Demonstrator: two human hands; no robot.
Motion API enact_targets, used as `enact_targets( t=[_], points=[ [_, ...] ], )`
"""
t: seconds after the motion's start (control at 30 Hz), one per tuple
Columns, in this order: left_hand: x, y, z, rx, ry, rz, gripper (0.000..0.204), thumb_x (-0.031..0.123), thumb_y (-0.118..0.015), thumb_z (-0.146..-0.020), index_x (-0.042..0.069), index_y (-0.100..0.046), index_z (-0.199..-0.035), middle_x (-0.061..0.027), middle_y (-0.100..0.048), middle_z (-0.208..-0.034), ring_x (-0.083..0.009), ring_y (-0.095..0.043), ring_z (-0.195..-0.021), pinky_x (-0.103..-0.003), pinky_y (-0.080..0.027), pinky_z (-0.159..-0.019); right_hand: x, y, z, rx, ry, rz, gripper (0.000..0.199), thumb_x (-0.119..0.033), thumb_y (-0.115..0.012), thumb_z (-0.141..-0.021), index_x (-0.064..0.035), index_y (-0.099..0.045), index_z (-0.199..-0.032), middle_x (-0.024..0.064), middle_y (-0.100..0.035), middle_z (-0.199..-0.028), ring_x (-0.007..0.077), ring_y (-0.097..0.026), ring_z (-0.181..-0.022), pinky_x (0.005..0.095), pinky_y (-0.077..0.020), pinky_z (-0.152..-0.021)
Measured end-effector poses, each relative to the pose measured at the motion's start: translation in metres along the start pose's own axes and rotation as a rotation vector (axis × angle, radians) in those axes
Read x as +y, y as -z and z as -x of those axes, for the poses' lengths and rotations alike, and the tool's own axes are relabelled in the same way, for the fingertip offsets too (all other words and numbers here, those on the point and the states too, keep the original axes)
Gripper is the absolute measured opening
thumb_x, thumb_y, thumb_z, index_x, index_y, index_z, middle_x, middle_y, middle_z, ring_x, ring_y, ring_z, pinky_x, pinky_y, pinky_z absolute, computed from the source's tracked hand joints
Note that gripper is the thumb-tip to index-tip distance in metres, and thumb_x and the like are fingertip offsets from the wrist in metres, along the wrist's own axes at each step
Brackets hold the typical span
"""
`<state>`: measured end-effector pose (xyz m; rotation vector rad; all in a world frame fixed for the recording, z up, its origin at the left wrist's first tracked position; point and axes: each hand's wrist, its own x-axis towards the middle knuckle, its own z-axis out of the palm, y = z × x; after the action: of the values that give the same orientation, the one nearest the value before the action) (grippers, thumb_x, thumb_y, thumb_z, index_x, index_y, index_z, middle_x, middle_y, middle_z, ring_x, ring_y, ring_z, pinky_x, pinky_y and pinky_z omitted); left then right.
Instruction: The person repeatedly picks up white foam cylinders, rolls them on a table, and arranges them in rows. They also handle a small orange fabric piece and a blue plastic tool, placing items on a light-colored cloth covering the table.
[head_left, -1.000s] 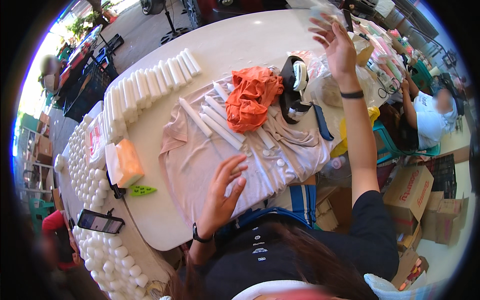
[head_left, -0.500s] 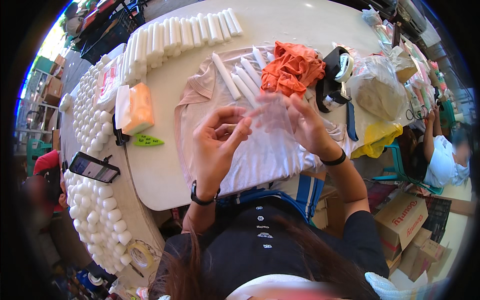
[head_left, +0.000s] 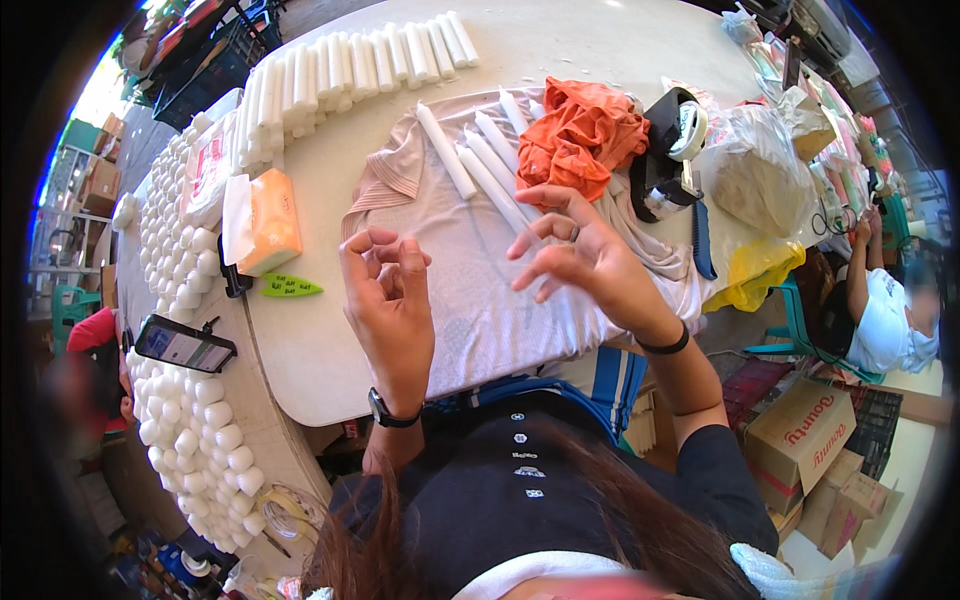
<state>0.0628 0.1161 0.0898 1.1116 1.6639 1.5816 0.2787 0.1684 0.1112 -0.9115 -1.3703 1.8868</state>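
My left hand (head_left: 390,305) is raised above the cloth, its fingers curled in toward the thumb; anything pinched there is too small or clear to make out. To its right, my right hand (head_left: 590,255) hovers with thumb and fingers apart, and I see nothing firm in it. Beneath both hands a pale cloth (head_left: 480,330) covers the table edge. Several white candles (head_left: 445,150) lie on it just beyond my hands. A crumpled orange cloth (head_left: 580,135) sits beside them, past my right fingertips. The clear film seen earlier cannot be made out now.
White candles (head_left: 350,68) are stacked at the back left, near an orange tissue pack (head_left: 268,222). A phone (head_left: 185,343) stands by many white rounded pieces (head_left: 195,440). Right are a black tape dispenser (head_left: 668,165), a blue comb (head_left: 704,245) and a seated person (head_left: 890,315).
My hands have moved apart: the left shifted left and slightly down, the right opened its fingers. The clear film that hung between them no longer shows. My view has shifted slightly.
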Motion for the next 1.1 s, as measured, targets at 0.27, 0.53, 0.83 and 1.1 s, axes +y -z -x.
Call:
enact_targets(
  t=[0.27, 0.53, 0.83, 1.1],
  points=[
    [-0.006, 0.008, -0.006, 0.172, -0.036, -0.203, 0.036, 0.016, -0.068, -0.100, 0.005, -0.052, -0.130, -0.0052, -0.063, -0.089, -0.0055, -0.052, -0.067, -0.024, -0.040, -0.055, 0.006, 0.005, -0.002, 0.034, 0.222, 0.119, 0.094, -0.041, -0.086, -0.081, 0.0002, -0.040, -0.152, 0.0199, -0.062, -0.134, 0.0272, -0.070, -0.110, 0.0344, -0.0566, -0.093],
    [-0.031, 0.033, -0.022, -0.057, -0.021, 0.103, 0.036, 0.021, -0.078, -0.094, 0.003, -0.064, -0.122, 0.0003, -0.065, -0.089, -0.0061, -0.058, -0.077, -0.021, -0.047, -0.074, 0.007, 0.011, -0.013, 0.286, 0.316, 0.072, 0.031, -0.006, -0.066, -0.099, 0.0033, -0.066, -0.129, 0.0184, -0.075, -0.111, 0.0162, -0.074, -0.088, 0.0276, -0.0602, -0.081],
    [-0.039, 0.018, -0.003, -0.050, -0.054, 0.164, 0.020, 0.020, -0.069, -0.101, 0.002, -0.066, -0.094, 0.0009, -0.064, -0.082, -0.0053, -0.053, -0.071, -0.020, -0.045, -0.069, 0.023, -0.001, -0.024, 0.514, 0.641, 0.446, 0.012, -0.011, -0.060, -0.105, 0.0006, -0.063, -0.106, 0.0051, -0.069, -0.086, 0.0058, -0.057, -0.061, 0.0200, -0.0451, -0.057],
    [-0.017, 0.016, -0.008, 0.090, -0.165, -0.159, 0.028, 0.022, -0.073, -0.097, 0.002, -0.066, -0.115, -0.0068, -0.063, -0.098, -0.0128, -0.058, -0.087, -0.028, -0.047, -0.078, 0.015, 0.003, -0.026, 0.565, 0.711, 0.635, 0.004, -0.005, -0.066, -0.099, -0.0034, -0.065, -0.095, 0.0087, -0.069, -0.080, 0.0142, -0.063, -0.059, 0.0262, -0.0477, -0.056]
  ],
)
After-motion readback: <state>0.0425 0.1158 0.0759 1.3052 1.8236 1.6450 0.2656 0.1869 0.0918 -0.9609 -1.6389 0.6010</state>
